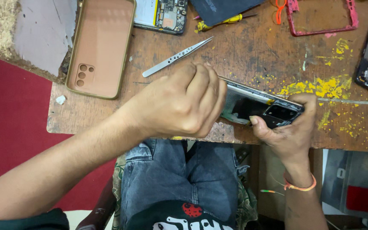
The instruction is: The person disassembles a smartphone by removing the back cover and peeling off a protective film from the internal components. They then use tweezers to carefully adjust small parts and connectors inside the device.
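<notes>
At the table edge, both hands, left [179,104] and right [288,123], grip the opened phone [258,106].

Single head view, steep downward, close over workbench [252,55].

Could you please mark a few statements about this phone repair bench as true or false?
1. Both hands grip the phone. True: left hand and right hand clasp it.
2. The tweezers are in the left hand. False: they lie on the table.
3. The tan phone case lies left of the tweezers. True.
4. The pink frame surrounds the held phone. False: it lies apart, at the table's far edge.
</notes>
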